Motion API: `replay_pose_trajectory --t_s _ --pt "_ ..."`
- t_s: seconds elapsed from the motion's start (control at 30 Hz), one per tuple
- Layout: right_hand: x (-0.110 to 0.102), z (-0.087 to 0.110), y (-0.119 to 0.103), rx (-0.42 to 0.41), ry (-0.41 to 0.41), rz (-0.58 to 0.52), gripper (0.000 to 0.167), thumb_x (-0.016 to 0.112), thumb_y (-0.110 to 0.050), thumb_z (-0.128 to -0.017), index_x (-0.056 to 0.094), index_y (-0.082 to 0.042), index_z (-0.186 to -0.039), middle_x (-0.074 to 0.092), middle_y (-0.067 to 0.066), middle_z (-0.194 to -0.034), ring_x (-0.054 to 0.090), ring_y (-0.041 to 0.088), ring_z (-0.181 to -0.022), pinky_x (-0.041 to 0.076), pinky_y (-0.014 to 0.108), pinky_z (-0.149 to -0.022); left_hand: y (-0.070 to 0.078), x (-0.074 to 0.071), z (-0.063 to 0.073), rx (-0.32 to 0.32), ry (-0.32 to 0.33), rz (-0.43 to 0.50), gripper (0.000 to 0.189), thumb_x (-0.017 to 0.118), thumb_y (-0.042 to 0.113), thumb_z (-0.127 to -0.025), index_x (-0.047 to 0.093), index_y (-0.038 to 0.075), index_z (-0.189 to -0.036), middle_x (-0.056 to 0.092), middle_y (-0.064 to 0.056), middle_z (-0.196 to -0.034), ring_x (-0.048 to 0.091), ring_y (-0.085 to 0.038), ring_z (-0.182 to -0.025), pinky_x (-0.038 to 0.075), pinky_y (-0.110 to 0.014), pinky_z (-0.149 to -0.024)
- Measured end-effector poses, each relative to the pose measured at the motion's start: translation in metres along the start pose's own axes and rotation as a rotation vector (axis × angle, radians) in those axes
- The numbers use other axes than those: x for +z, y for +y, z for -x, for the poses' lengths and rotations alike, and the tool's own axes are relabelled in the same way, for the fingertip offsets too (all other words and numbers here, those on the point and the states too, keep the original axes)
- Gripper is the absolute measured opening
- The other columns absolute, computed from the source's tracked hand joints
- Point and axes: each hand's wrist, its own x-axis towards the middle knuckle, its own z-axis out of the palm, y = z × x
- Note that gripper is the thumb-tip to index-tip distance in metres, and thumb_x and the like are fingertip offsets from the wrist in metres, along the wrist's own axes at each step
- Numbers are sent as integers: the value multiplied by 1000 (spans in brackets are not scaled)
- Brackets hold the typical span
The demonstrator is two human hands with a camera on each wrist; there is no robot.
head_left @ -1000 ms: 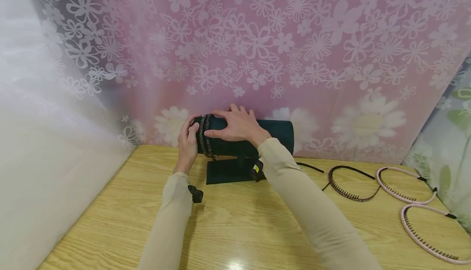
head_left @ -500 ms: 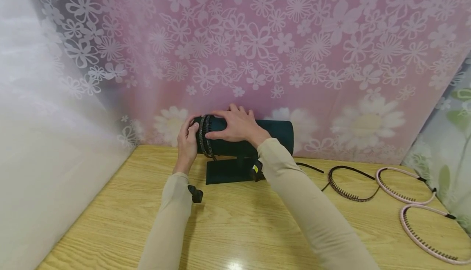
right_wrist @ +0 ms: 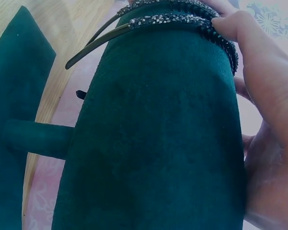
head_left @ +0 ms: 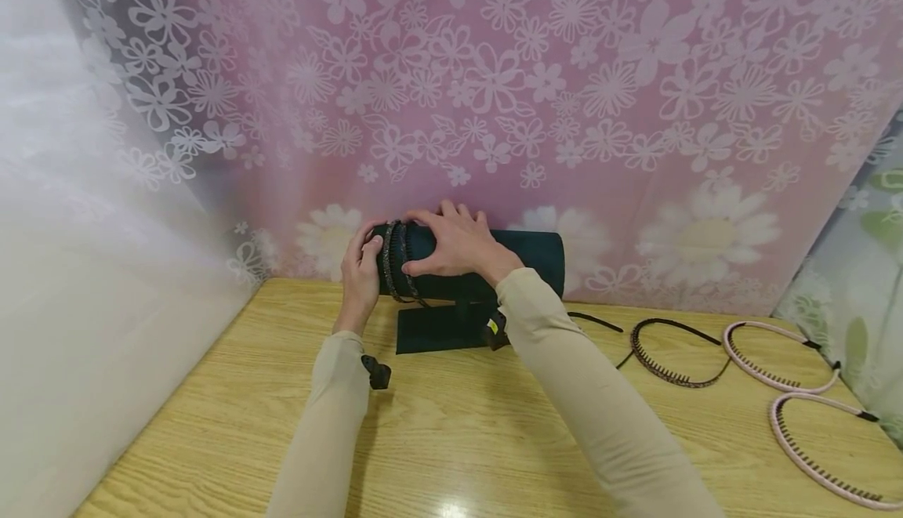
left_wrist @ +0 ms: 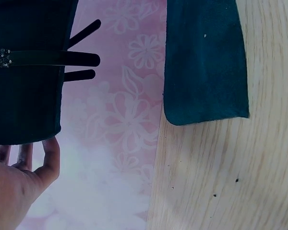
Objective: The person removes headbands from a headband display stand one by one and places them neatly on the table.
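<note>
A dark green velvet display stand has a horizontal roll on a post above a flat base. Two dark glittery headbands with comb teeth sit over the roll's left part: the outer headband by the left end and the inner headband a little right of it. My left hand grips the roll's left end, its thumb in front. With thumb and forefinger, my right hand holds the inner headband from above, other fingers behind the roll. In the left wrist view, the headbands' tips stick out below the roll.
On the wooden table, right of the stand, lie a brown toothed headband, a partly hidden black one and two pink headbands. A pink floral curtain hangs close behind the stand.
The inner headband has shifted slightly right along the roll with my right thumb, so the gap to the outer headband is wider. My left hand stays at the roll's end.
</note>
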Motion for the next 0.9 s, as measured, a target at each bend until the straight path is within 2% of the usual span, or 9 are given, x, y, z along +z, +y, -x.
replay_pose_trajectory --t_s 0.17,0.3,0.7,0.9 --pt "-1 1 1 -13 -7 0 84 67 -73 -82 38 -42 -155 46 9 -140 45 31 -122 35 54 -99 -1 -1 0 -8 1 -3 44 43 38 -107 57 19 -144 54 -5 -149 52 -27 -136 38 -52 -115" --pt "-1 2 1 -17 -17 16 90 65 -77 -80 36 -41 -157 44 9 -143 45 31 -124 35 53 -99 -2 -2 0 -15 -9 -8 46 42 40 -107 56 19 -146 50 -5 -153 48 -29 -140 35 -54 -117" --pt "0 1 1 -18 -30 31 95 69 -77 -78 35 -38 -159 42 10 -145 43 32 -127 35 54 -103 -1 -2 0 -26 -11 -17 44 42 35 -108 56 19 -146 51 -9 -152 49 -32 -138 36 -54 -117" --pt "-1 5 3 -37 -31 29 97 72 -75 -78 34 -38 -159 44 11 -142 44 31 -128 36 56 -102 -1 -1 0 -17 4 -21 45 44 39 -107 57 19 -145 53 -9 -150 51 -31 -136 37 -54 -116"
